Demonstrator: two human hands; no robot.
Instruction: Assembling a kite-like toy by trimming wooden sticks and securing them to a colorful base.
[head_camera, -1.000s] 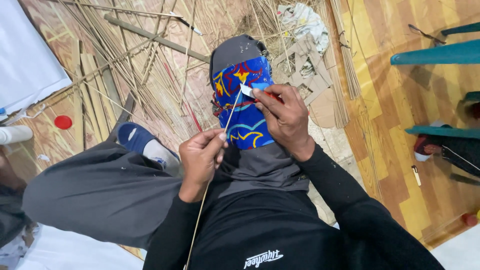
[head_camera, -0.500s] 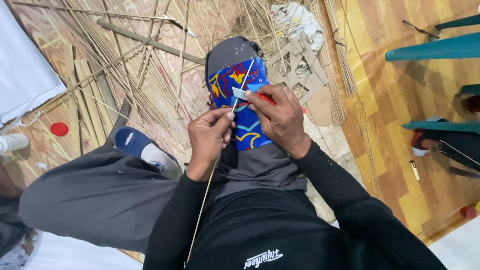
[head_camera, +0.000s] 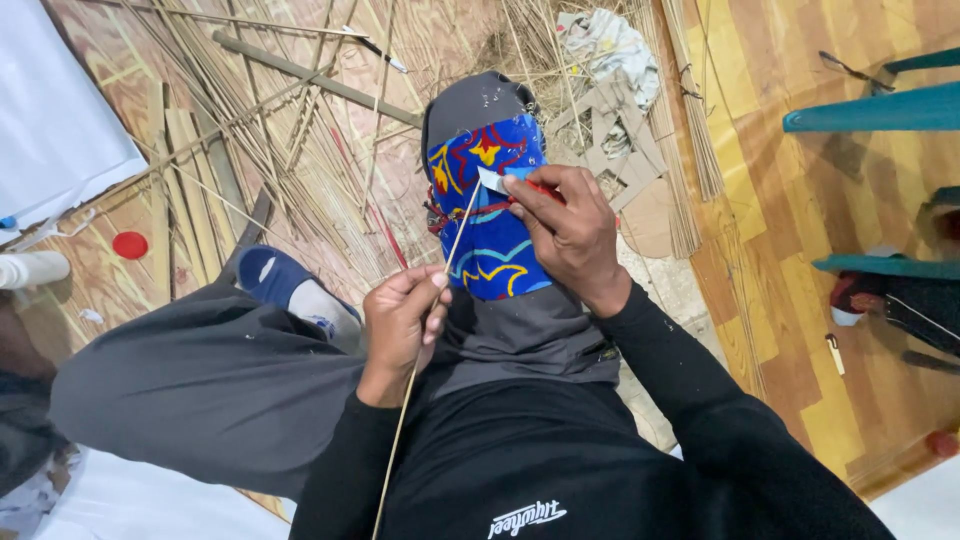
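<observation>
Thin stick's lower end off the bottom edge; knife's red handle mostly under right-hand fingers.

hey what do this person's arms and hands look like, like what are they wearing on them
Both arms are covered by long, close-fitting black sleeves, plain and unmarked, ending at the wrists. The left hand and right hand are bare: no gloves, and no rings, watch or bands show in this head view. The sleeves belong to a black top with a small white printed mark on the chest.
</observation>
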